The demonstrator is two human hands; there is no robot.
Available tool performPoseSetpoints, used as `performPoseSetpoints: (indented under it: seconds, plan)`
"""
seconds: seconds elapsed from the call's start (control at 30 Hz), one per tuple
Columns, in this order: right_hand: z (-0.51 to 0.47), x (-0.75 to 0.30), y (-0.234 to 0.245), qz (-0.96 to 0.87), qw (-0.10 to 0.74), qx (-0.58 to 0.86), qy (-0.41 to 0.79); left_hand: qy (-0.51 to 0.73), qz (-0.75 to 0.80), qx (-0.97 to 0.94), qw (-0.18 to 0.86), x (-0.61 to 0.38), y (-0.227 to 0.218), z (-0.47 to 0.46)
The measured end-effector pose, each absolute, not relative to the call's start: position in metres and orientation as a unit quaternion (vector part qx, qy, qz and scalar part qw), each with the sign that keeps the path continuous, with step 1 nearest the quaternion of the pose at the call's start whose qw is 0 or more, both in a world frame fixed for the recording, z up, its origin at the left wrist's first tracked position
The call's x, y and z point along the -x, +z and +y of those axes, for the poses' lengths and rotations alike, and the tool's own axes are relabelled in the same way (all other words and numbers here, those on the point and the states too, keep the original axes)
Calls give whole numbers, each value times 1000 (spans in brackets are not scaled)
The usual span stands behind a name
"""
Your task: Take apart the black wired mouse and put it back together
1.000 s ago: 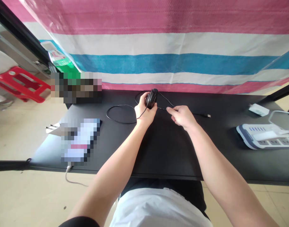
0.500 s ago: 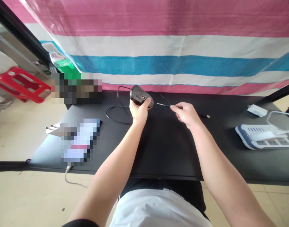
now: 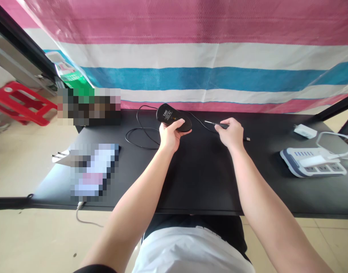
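My left hand is closed on a black computer mouse, its underside with small white print turned up toward me. The thumb lies across that underside. A thin black cable loops on the table left of the mouse. To the right, my right hand grips the dark handle of a screwdriver, its thin metal tip pointing left toward the mouse but apart from it. Just beyond my right hand lies a USB plug on the tabletop.
On the black table lie a blurred-out phone at left and a white power strip at right. A white charger sits behind the strip. A green-labelled bottle stands back left, before a striped sheet. A red stool is beyond.
The mouse has been turned in my left hand, so its printed underside now shows more fully. My right hand has drawn back to the right with the screwdriver, its handle now more visible.
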State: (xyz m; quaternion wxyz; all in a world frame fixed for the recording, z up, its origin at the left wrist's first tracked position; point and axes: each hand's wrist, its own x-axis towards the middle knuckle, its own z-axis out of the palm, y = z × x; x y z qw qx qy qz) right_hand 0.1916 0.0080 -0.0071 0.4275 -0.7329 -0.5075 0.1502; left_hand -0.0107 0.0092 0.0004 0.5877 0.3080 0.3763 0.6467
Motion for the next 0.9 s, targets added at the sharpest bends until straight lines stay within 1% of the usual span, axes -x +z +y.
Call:
performPoseSetpoints:
  seconds: [0.23,0.3,0.4,0.53,0.63,0.77,0.9]
  plan:
    - [9,-188,-8,-489,452,714,216,604,342,-326,642,9,0,5]
    - [9,-189,-7,-493,443,728,176,595,328,-324,659,7,-1,4]
    - [9,-195,-9,-506,397,759,103,575,320,-326,679,5,-1,2]
    - [10,-203,-16,-521,331,783,72,524,316,-331,719,3,-1,-1]
    - [11,-205,-22,-530,290,795,53,508,308,-327,735,1,-4,-1]
    - [13,-205,-27,-532,270,802,33,493,292,-334,748,-1,-7,-1]
    - [14,-206,-30,-534,274,800,28,497,277,-287,770,-1,-2,-4]
